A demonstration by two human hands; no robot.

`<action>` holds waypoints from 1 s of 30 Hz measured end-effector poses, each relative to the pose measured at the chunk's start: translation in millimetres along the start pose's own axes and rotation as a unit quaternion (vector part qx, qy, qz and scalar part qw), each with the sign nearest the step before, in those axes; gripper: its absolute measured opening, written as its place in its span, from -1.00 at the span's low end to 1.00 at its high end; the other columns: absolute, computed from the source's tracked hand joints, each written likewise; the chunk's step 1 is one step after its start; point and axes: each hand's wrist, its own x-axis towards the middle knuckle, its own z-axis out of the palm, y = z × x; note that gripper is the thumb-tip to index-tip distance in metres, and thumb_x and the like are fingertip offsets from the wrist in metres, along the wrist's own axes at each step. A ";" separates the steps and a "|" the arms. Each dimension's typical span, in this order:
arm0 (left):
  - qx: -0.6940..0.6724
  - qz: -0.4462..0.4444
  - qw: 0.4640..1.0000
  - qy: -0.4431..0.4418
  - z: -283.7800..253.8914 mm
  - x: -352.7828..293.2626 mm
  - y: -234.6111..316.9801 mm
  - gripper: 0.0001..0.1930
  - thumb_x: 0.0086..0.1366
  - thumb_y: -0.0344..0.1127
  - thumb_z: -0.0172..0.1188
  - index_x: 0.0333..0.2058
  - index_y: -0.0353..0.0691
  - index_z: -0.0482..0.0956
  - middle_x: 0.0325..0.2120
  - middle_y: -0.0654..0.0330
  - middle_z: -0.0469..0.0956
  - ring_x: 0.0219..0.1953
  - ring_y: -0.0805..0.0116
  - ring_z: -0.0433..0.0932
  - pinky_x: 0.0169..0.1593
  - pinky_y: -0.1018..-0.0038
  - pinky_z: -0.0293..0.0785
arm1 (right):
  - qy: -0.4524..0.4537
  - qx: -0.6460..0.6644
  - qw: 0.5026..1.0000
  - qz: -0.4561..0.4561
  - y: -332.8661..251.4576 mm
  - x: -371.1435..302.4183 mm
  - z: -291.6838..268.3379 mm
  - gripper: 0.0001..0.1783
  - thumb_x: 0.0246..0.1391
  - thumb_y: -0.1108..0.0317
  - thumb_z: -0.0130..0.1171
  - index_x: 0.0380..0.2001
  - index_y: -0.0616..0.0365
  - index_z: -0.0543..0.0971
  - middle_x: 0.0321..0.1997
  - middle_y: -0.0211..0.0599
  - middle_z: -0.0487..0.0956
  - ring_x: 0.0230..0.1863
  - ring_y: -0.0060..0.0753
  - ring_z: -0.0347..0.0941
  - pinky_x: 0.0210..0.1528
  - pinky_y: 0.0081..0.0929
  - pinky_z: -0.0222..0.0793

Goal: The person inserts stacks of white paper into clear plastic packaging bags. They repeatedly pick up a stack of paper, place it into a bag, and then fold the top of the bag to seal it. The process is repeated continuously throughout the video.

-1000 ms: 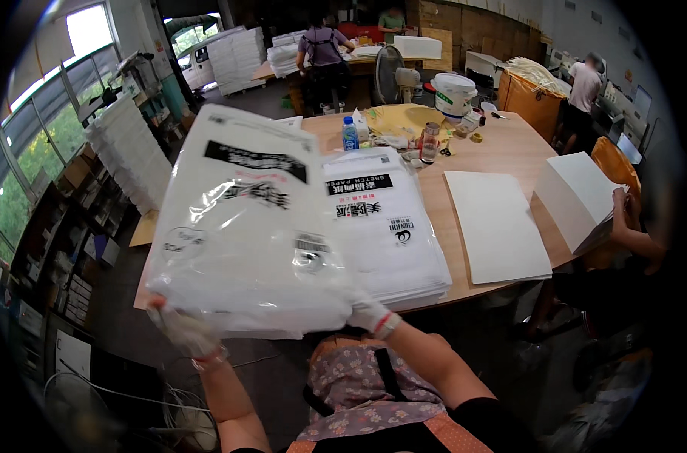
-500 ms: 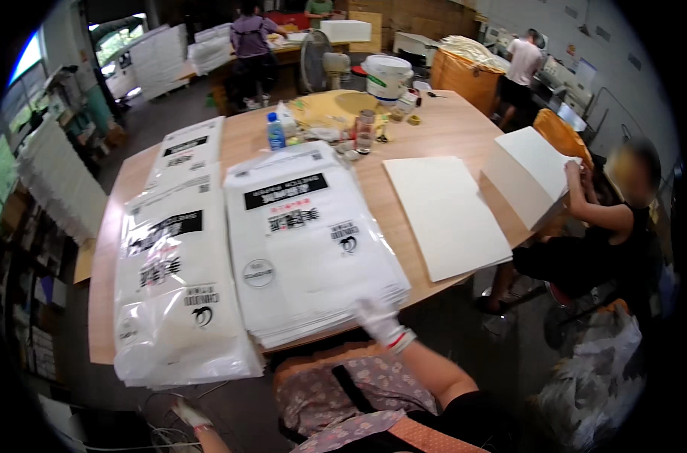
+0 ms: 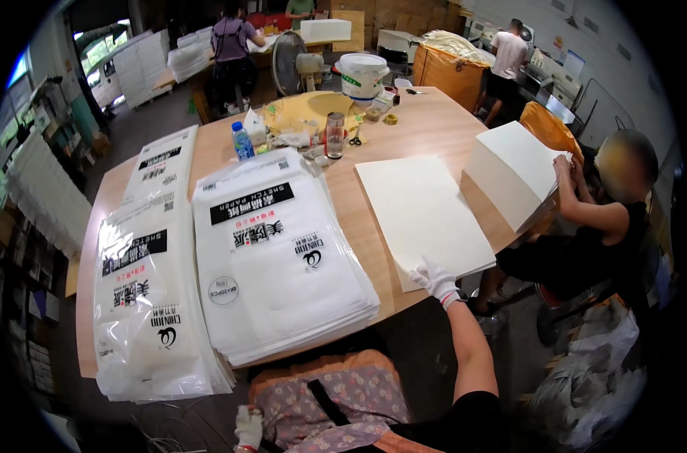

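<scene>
Touching the flat, rectangular white-paper stack (image 3: 426, 211) right of the printed, clear-plastic packet pile (image 3: 283, 302) with our white-gloved right hand (image 3: 438, 281), its grip unclear, our white-gloved left hand (image 3: 249, 427), fingers unclear, nearer us than that pile, we could crease the stack by lifting one corner.

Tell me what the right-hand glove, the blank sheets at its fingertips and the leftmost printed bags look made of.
Right-hand glove: matte white fabric, probably knitted, by its soft, dull look.
Blank sheets: matte paper or thin card, by their flat, off-white face without shine.
Leftmost printed bags: glossy clear plastic film, most likely, by the bright glints and wrinkles.
</scene>
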 end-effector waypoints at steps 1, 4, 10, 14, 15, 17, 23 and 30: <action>-0.076 -0.029 0.995 -0.053 14.5 21.8 -9.7 -0.92 0.11 -0.48 0.08 -0.37 -0.26 0.43 -0.60 0.17 0.42 -0.50 0.27 0.47 -0.34 0.38 0.44 | 0.030 -0.012 0.999 -0.032 17.9 7.0 6.9 -0.29 0.02 -0.17 0.07 0.06 0.18 0.37 -0.18 -0.03 0.56 -0.11 0.04 0.46 -0.08 -0.18 0.37; -0.020 0.162 0.972 -0.171 28.7 62.4 199.2 -0.84 0.09 -0.56 0.08 -0.31 -0.30 0.51 -0.47 0.07 0.53 -0.38 0.24 0.53 -0.27 0.42 0.45 | 0.071 -0.076 0.995 0.011 21.5 14.9 9.1 -0.55 0.14 0.00 -0.04 -0.08 0.10 0.47 -0.27 -0.12 0.56 -0.23 0.02 0.48 -0.26 -0.16 0.39; -0.558 -0.182 0.684 -0.434 177.5 113.4 361.3 -0.69 0.28 -0.27 0.02 -0.10 -0.35 0.43 -0.31 0.14 0.53 -0.27 0.36 0.51 -0.10 0.46 0.44 | 0.238 -0.293 0.919 -0.117 -115.9 -54.2 -62.5 -0.81 0.10 0.31 -0.05 -0.26 -0.04 0.53 -0.56 -0.31 0.39 -0.50 -0.16 0.37 -0.45 -0.16 0.32; -0.316 -0.126 0.803 -0.489 178.1 133.4 395.6 -0.73 0.12 -0.43 0.02 -0.17 -0.35 0.41 -0.27 0.15 0.43 -0.23 0.34 0.43 -0.18 0.44 0.46 | -0.055 0.057 0.955 -0.288 -135.8 -120.3 -96.0 -0.67 0.15 0.20 -0.05 -0.07 0.13 0.39 -0.31 -0.22 0.48 -0.30 -0.26 0.43 -0.32 -0.30 0.44; -0.308 -0.091 0.809 -0.492 174.6 131.9 388.6 -0.72 0.12 -0.43 0.02 -0.15 -0.34 0.40 -0.29 0.15 0.44 -0.26 0.35 0.44 -0.24 0.45 0.46 | -0.119 0.312 0.926 -0.173 -102.6 -129.8 -90.2 -0.58 0.18 0.16 -0.06 0.02 0.16 0.32 -0.21 -0.19 0.49 -0.21 -0.29 0.43 -0.22 -0.33 0.46; -0.231 -0.030 0.818 -0.525 148.5 139.2 377.4 -0.67 0.12 -0.42 0.03 -0.09 -0.34 0.36 -0.29 0.15 0.44 -0.28 0.37 0.44 -0.28 0.46 0.46 | -0.075 0.497 0.864 0.034 -52.6 -151.1 -72.7 -0.47 0.19 0.08 -0.05 0.09 0.23 0.28 -0.13 -0.16 0.50 -0.13 -0.29 0.43 -0.09 -0.34 0.45; 0.154 0.248 0.816 -0.499 84.0 37.6 415.1 -0.33 0.10 -0.09 0.17 0.12 -0.33 0.21 0.03 0.01 0.31 -0.10 0.20 0.42 -0.16 0.28 0.39 | -0.049 0.714 0.636 0.289 -50.1 -187.0 6.8 -0.47 0.15 0.01 0.04 -0.03 0.27 0.46 -0.13 -0.18 0.54 -0.17 -0.31 0.46 -0.05 -0.38 0.37; 0.182 0.181 0.779 -0.573 102.9 52.6 367.9 -0.31 0.10 0.12 0.10 0.14 -0.14 0.31 0.00 0.01 0.43 -0.02 0.15 0.46 0.00 0.32 0.37 | 0.179 0.485 0.826 0.223 -145.3 -175.7 0.5 -0.60 0.04 0.28 0.21 -0.09 0.28 0.49 -0.26 -0.31 0.59 -0.34 -0.48 0.50 -0.30 -0.48 0.44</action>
